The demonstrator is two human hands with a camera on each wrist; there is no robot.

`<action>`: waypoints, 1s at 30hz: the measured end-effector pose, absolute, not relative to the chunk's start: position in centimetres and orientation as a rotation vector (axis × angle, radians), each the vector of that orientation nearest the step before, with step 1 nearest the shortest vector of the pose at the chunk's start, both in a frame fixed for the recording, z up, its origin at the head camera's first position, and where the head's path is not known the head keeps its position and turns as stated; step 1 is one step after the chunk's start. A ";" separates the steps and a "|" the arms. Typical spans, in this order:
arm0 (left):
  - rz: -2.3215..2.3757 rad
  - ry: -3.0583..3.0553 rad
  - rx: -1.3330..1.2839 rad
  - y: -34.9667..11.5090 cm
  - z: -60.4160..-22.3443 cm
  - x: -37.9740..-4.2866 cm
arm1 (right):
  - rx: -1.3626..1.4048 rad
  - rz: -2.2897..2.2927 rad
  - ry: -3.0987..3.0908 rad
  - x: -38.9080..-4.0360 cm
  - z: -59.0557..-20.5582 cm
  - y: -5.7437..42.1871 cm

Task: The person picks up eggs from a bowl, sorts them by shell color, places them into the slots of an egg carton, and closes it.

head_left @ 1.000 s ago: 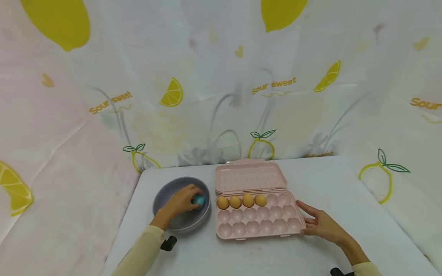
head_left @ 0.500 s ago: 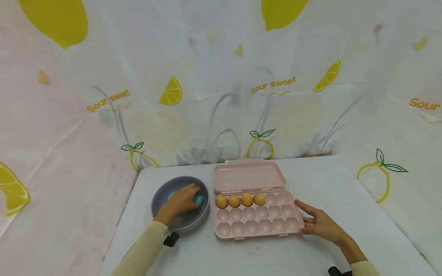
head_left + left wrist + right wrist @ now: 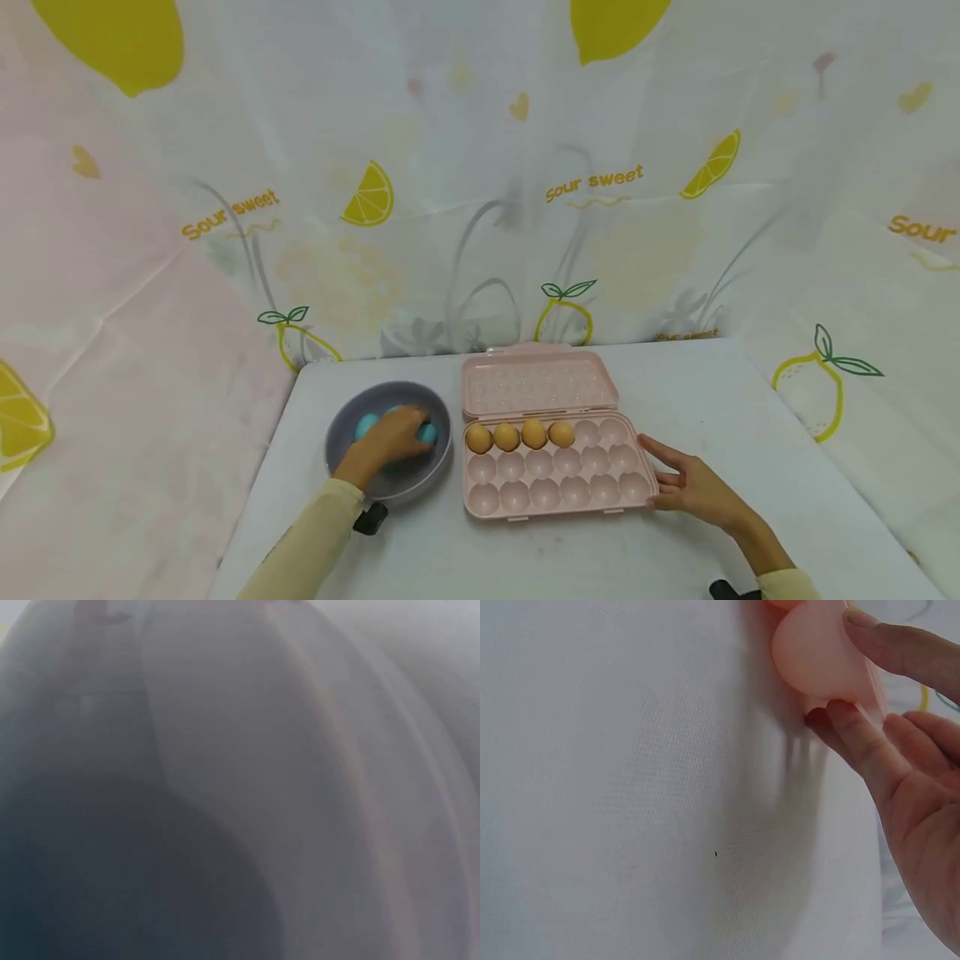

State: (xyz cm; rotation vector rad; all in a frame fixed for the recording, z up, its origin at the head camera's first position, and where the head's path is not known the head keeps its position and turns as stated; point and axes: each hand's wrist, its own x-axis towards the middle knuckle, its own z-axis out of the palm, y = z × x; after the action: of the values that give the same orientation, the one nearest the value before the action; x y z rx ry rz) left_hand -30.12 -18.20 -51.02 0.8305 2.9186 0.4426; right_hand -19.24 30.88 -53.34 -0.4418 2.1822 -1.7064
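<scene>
My left hand (image 3: 393,437) is down in a grey bowl (image 3: 345,458), its fingers and thumb curled round a blue egg (image 3: 427,434). More blue eggs (image 3: 366,426) show beside and behind the hand. In the left wrist view the bowl's wall (image 3: 247,750) fills most of the picture, blurred. My right hand (image 3: 693,492) holds the right end of an open pink egg carton (image 3: 555,515). In the right wrist view the thumb (image 3: 900,646) lies on the carton's rim and the other fingers (image 3: 866,742) touch it lower down.
Several yellow-brown eggs (image 3: 533,433) fill the left part of the carton's back row. The carton's lid (image 3: 540,385) lies folded back behind it. Everything stands on a white table (image 3: 570,558), with a lemon-print cloth (image 3: 450,250) hanging behind.
My left hand has shifted slightly within the bowl, and more blue eggs have come into sight around it. The right hand keeps its place at the carton. The head view has drifted slightly.
</scene>
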 end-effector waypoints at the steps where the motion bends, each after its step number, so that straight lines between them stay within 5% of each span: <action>1: 0.435 2.920 0.827 -18.2 -51.0 -30.2 | -0.441 -1.709 2.179 -19.2 -53.4 30.9; 30: 0.435 2.891 0.820 -17.8 -49.7 -30.0 | -0.429 -1.732 2.155 -19.5 -53.8 31.2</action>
State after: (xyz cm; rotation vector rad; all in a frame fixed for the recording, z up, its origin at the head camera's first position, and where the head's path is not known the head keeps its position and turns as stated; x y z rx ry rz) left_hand -29.95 -17.81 -49.65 0.8197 2.8913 0.4353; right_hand -19.45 31.15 -53.79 -0.4286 2.1551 -1.7321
